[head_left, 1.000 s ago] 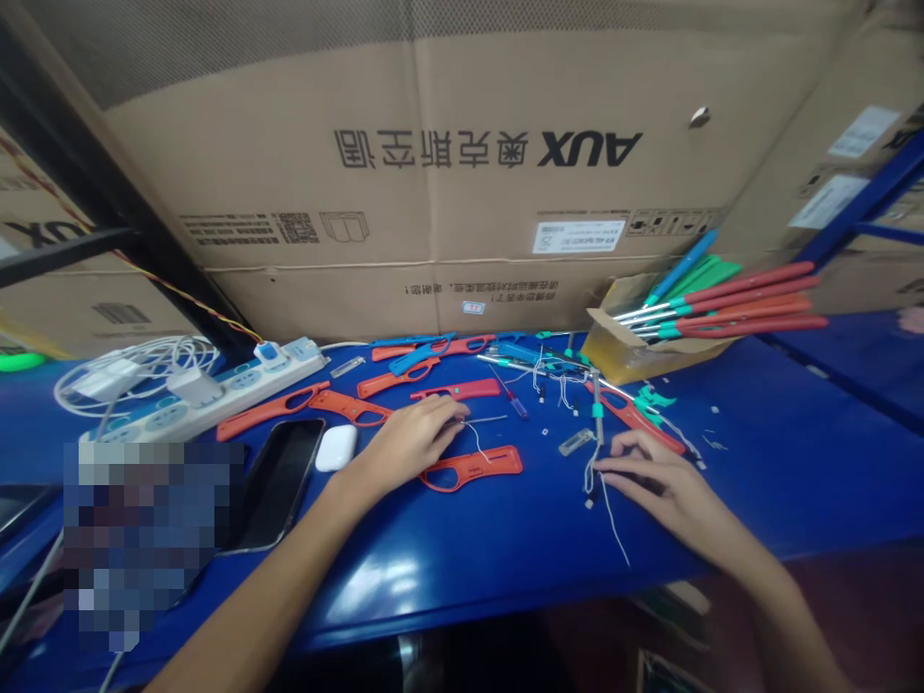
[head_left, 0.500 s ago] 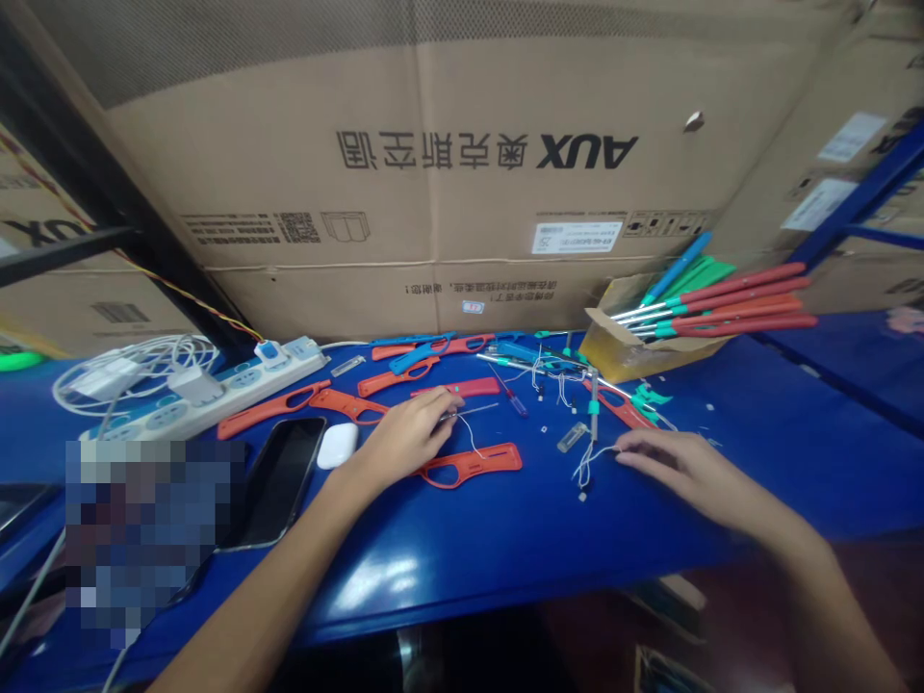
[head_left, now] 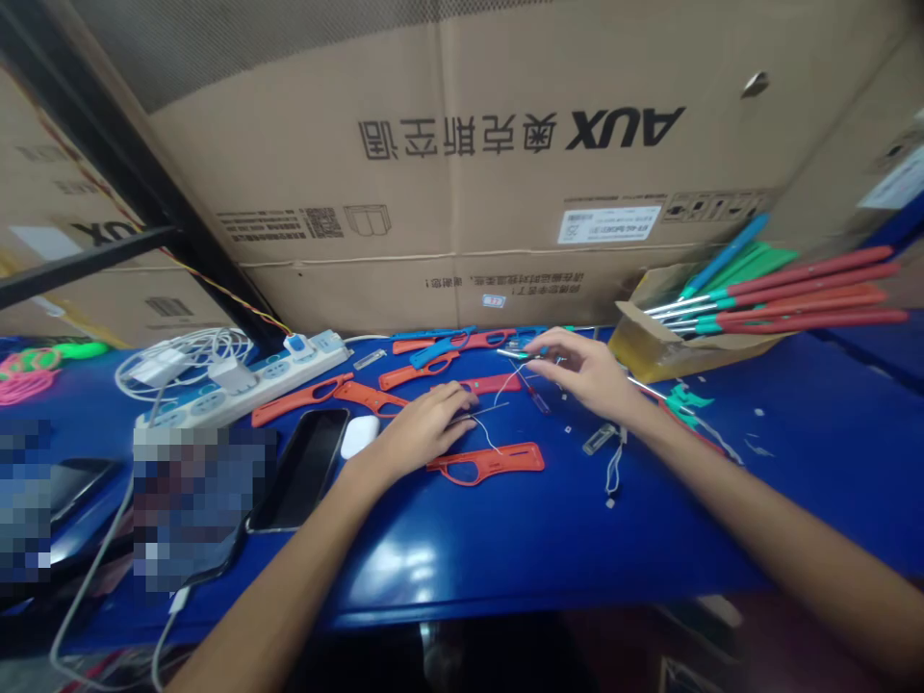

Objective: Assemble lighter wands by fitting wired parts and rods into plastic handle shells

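My left hand (head_left: 427, 423) is closed on a thin metal tool (head_left: 491, 409) that points right; whether it is tweezers I cannot tell. A white wire curls from there down to an orange handle shell (head_left: 505, 462), which lies inner side up, just in front of the fingers. My right hand (head_left: 581, 377) pinches a small dark part (head_left: 532, 360) trailing a thin white wire, above the heap of pieces at the back. Beneath it lies a small screwdriver (head_left: 538, 400) with a clear purplish handle. A red shell (head_left: 491, 385) sits behind my left fingers.
A cardboard box (head_left: 650, 337) of long-necked lighters (head_left: 815, 274) stands back right. Orange shells (head_left: 299, 399), a blue shell (head_left: 442, 348), a phone (head_left: 303, 472), a white earphone case (head_left: 359, 438) and a power strip (head_left: 245, 385) lie leftward. A clear piece (head_left: 598, 439) and wires lie right.
My right hand has moved left and back from the wired pieces at right, and a small dark part is now in its fingers. The left hand keeps its hold. The view has shifted slightly.
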{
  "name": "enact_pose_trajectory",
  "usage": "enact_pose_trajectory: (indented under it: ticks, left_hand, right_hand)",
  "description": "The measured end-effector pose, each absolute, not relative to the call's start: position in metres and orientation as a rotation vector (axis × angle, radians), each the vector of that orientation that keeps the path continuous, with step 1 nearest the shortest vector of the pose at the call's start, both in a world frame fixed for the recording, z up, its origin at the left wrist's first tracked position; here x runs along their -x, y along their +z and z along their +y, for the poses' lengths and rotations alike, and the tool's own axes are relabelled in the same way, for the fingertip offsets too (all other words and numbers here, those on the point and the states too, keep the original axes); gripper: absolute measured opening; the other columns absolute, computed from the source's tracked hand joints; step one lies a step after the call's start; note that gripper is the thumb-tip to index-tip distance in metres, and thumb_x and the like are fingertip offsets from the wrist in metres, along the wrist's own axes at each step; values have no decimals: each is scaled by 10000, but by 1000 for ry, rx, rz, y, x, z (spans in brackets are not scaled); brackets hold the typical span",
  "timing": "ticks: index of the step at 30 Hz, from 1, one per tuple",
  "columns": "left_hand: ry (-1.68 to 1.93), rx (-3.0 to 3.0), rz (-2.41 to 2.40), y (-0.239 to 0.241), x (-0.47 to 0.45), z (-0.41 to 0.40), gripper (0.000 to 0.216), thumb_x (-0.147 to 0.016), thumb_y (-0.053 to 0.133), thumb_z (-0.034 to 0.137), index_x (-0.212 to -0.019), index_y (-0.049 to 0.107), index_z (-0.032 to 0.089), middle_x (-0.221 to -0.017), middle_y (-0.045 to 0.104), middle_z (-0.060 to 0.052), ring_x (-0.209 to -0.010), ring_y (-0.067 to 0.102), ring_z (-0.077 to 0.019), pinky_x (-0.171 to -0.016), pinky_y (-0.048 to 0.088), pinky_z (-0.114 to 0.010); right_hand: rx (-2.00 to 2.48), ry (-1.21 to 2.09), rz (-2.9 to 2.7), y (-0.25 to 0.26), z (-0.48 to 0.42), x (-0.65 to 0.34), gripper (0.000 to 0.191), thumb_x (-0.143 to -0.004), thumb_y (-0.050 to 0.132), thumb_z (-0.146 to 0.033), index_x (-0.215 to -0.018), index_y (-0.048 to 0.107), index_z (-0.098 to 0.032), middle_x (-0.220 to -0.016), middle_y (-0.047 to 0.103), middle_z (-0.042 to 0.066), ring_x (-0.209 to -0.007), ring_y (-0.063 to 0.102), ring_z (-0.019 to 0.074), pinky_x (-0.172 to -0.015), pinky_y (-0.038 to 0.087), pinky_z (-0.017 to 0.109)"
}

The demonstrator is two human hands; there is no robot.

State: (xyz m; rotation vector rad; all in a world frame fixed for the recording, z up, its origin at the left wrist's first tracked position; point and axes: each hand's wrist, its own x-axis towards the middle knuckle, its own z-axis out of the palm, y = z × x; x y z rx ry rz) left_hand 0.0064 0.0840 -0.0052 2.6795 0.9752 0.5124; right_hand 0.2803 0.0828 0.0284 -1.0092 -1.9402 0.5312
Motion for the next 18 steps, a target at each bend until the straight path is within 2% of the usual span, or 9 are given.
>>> enact_pose_trajectory:
  ticks: [3, 6, 10, 14, 18]
  left_hand:
    - [491, -2686, 909, -3, -4, 83, 304, -985, 567, 373, -1247, 580, 220, -1185, 623, -80, -1171, 576, -250, -1004, 473, -402]
    - [475, -2725, 855, -3, -5, 80, 329, -977, 589, 354, -1283, 576, 234, -1244, 598, -85, -1196, 547, -257, -1031, 448, -431]
    - [490, -2729, 731, -4, -13, 75, 214, -1005, 540, 315, -1172, 636, 221, -1235, 595, -71, -1157, 543, -227, -1017, 445, -401]
    - [499, -2715, 724, -4, -19, 73, 189, -1014, 521, 336, -1022, 656, 204, -1177, 619, -63, -1101, 562, -216, -967, 460, -381]
    - [531, -2688, 836, -1, -18, 73, 236, -997, 546, 403, -1116, 617, 212, -1190, 626, -62, -1123, 571, -231, -983, 461, -412]
  right_hand:
    - [1043, 418, -1839, 15, 74, -276, 175, -921, 642, -348, -1004, 685, -200, -1027, 689, 58, -833, 638, 178, -696, 527, 330]
    - [1080, 328, -1813, 11, 61, -279, 138, -920, 646, -336, -979, 693, -220, -998, 694, 47, -870, 649, 194, -705, 535, 339]
    - [1119, 258, -1727, 16, 53, -279, 102, -910, 671, -325, -963, 687, -240, -924, 678, 24, -818, 644, 177, -698, 534, 326]
    - [1066, 248, -1760, 18, 49, -273, 82, -929, 651, -289, -989, 671, -237, -1023, 704, 43, -946, 670, 202, -757, 545, 335]
    - [1096, 368, -1826, 15, 47, -269, 106, -937, 649, -302, -1014, 671, -233, -935, 737, 15, -835, 700, 179, -740, 551, 326]
